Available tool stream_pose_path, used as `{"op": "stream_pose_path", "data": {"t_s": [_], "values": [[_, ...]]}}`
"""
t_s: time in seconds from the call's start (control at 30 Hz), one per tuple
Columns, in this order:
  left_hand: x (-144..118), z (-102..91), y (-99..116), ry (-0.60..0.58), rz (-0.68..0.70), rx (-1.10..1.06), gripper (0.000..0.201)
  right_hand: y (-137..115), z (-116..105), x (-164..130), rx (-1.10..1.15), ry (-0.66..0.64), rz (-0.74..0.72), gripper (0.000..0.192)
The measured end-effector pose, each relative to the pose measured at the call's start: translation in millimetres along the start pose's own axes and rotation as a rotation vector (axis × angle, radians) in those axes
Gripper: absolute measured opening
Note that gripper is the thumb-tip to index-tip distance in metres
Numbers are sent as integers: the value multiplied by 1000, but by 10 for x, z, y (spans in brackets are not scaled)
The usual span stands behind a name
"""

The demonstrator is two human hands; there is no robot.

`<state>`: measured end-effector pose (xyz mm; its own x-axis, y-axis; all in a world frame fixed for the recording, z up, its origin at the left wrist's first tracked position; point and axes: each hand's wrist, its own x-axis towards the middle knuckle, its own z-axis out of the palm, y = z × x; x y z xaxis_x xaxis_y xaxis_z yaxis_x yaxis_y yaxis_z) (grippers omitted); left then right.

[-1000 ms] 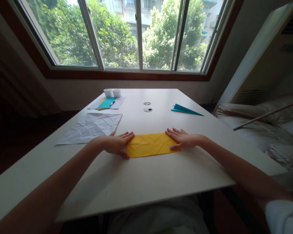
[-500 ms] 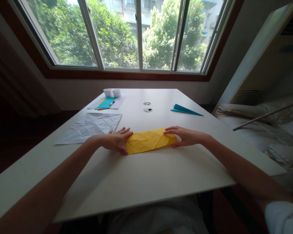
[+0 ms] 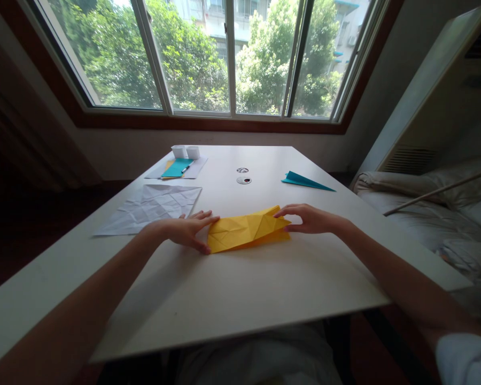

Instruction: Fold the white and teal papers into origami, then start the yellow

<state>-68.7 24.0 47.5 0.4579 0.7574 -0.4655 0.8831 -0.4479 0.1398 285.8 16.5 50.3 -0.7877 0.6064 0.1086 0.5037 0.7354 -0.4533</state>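
A creased, folded sheet of yellow paper (image 3: 244, 229) lies on the white table in front of me, its layers parted at the right end. My left hand (image 3: 187, 231) rests at its left end, fingers stretched out and thumb apart, touching the upper and lower corners. At the other end, my right hand (image 3: 307, 218) is closed on the top layer between thumb and fingers, lifting it slightly off the layer beneath. Some right fingertips are hidden by the paper.
Left of the yellow paper lies a creased white sheet (image 3: 152, 207). Farther back are teal paper (image 3: 177, 168), a pen (image 3: 187, 167) and two small white containers (image 3: 193, 152). A round metal table insert (image 3: 244, 181) sits mid-table. A folded teal paper piece (image 3: 308, 182) lies at right.
The right end of the yellow paper has opened, its upper layer raised and a lower layer showing beneath. My right hand has shifted slightly up and right; the left has stayed nearly put.
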Motion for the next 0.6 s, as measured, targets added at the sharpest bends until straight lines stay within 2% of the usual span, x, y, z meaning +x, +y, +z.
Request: {"op": "stream_pose_path", "data": {"t_s": [0.2,0.33,0.4,0.5,0.6], "values": [[-2,-2,-36,19,17,1,108,-23,28,19,-187,195,-67,42],[-17,-14,-51,-1,19,6,108,2,78,34,-262,222,-111,34],[-16,-17,-60,13,28,-4,101,12,116,49,-243,205,-130,30],[12,-22,-82,107,66,-41,83,-6,176,76,-206,204,-113,26],[55,-40,-114,250,81,-119,68,-45,227,97,-156,272,-59,26]]}}
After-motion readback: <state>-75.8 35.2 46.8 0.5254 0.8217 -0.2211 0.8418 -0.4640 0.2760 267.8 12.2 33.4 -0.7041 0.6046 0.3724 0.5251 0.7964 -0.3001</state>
